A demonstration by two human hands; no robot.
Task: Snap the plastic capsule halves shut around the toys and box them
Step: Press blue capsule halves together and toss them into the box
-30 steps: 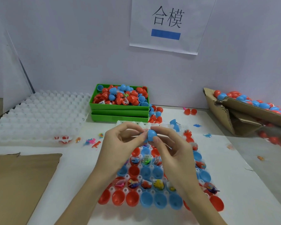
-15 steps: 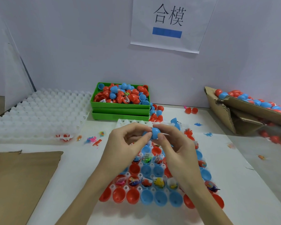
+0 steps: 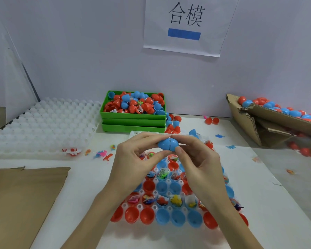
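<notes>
A blue capsule (image 3: 168, 145) hangs above the table's middle, its two halves pushed together with a thin seam showing. My left hand (image 3: 138, 159) pinches its left half between thumb and fingers. My right hand (image 3: 197, 162) pinches the right half the same way. Below the hands lies a clear dimpled tray (image 3: 166, 181) holding red and blue capsule halves, several with small wrapped toys inside. At the right, an open cardboard box (image 3: 248, 119) lies tipped and holds many closed red and blue capsules.
Stacked green bins (image 3: 133, 123) at the back centre are heaped with loose red and blue halves. A stack of white dimpled trays (image 3: 43, 126) fills the back left. A brown cardboard sheet (image 3: 20, 200) lies front left. Small loose toys (image 3: 104, 155) are scattered on the white table.
The two blue halves have come together into one capsule between my fingertips. Both hands stayed above the tray and shifted only slightly.
</notes>
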